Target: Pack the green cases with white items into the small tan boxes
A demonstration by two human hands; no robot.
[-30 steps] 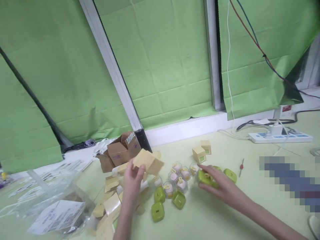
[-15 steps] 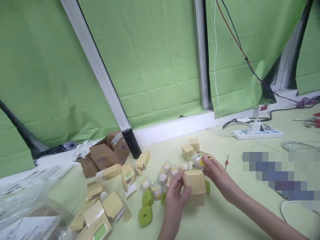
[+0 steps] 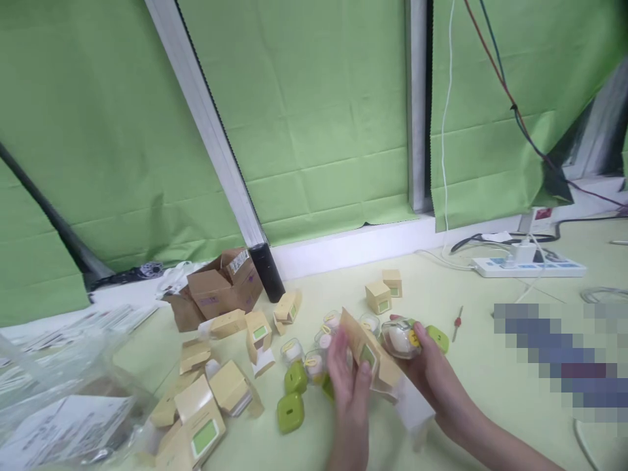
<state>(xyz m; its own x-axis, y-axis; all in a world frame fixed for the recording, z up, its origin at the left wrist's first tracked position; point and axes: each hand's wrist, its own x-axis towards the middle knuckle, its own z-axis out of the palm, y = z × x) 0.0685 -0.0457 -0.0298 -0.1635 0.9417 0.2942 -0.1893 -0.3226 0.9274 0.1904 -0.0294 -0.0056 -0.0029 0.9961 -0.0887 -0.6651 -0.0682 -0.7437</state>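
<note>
My left hand [image 3: 349,392] is wrapped round an open beige carton [image 3: 375,363], tilted, with a white flap [image 3: 412,402] hanging from its lower right end. Just right of the carton, my right hand [image 3: 434,373] grips a clear rounded case [image 3: 400,338] with a white item and a yellow part inside. Similar clear cases [image 3: 314,363] lie behind and left of my left hand. Green square pieces [image 3: 290,412] rest left of it, and another green piece [image 3: 437,339] shows beyond my right fingers.
Beige cartons [image 3: 203,432] are scattered at left, and two small boxes [image 3: 378,297] stand at back. A brown cardboard box [image 3: 223,291], black cylinder [image 3: 267,271], plastic bag [image 3: 73,392], red-handled tool [image 3: 458,322] and power strip [image 3: 549,268] are also on the table.
The carton in my left hand has turned and tilted, and its white flap now shows. My right hand with the clear case has come lower, beside the carton. The view has shifted slightly.
</note>
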